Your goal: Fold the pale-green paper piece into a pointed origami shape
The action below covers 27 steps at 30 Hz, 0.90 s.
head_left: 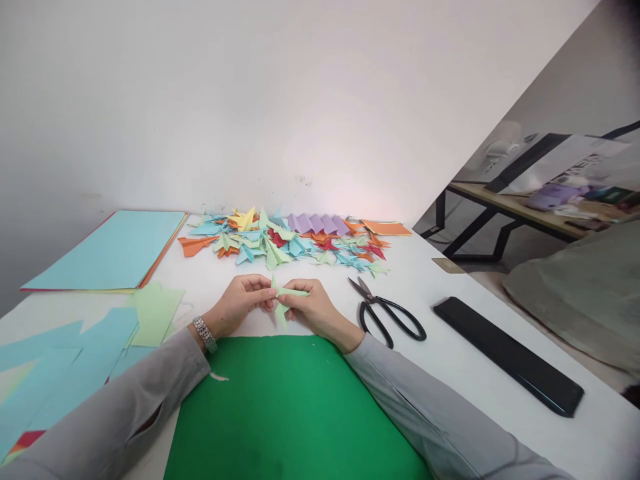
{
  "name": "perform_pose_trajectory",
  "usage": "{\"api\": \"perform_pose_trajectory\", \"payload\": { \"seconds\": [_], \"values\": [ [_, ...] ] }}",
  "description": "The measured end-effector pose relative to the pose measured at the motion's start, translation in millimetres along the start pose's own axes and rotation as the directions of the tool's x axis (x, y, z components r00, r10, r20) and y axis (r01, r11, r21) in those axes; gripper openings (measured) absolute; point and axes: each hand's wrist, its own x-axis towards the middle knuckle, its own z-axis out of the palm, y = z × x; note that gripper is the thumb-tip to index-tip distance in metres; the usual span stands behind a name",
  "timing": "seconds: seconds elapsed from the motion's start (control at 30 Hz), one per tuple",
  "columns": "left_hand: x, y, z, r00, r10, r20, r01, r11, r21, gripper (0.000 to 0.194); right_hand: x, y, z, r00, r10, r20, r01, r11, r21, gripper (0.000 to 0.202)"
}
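Between my two hands, above the back edge of the green sheet (290, 407), is a light green folded paper (281, 313) with pointed arms. My left hand (243, 301) pinches its left side between thumb and fingers. My right hand (311, 305) grips the right side, with one arm of the paper lying along the fingers. Behind the hands lies a pile of small folded paper shapes (275, 252) in green, blue, orange, red, yellow and purple. Black-handled scissors (371, 303) rest with blades apart just right of my right hand.
A stack of large coloured sheets (115, 250) lies at the back left, with cut blue and green pieces (95, 353) in front. A long black case (507, 357) is on the right. Orange paper (387, 229) sits by the wall. Beyond the table stands a shelf (515, 203).
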Motion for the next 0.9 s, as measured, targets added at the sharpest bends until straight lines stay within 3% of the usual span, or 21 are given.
{"api": "perform_pose_trajectory", "payload": {
  "seconds": [0.23,0.67,0.9],
  "values": [
    [1.5,-3.3,-2.2,0.999,0.034,0.027,-0.037,0.991,0.125,0.032,1.9,1.2,-1.1,1.0,0.006,0.002,-0.006,1.0,0.02,0.02],
    [0.8,-2.0,1.0,0.998,0.066,-0.021,-0.058,0.964,0.26,0.033,1.2,2.4,-0.6,1.0,-0.005,0.01,0.005,1.0,-0.012,0.022],
    [1.0,-2.3,0.2,0.997,0.076,-0.02,-0.067,0.957,0.282,0.031,2.8,3.2,-3.3,0.994,-0.048,0.099,0.039,0.995,0.091,0.034]
  ]
}}
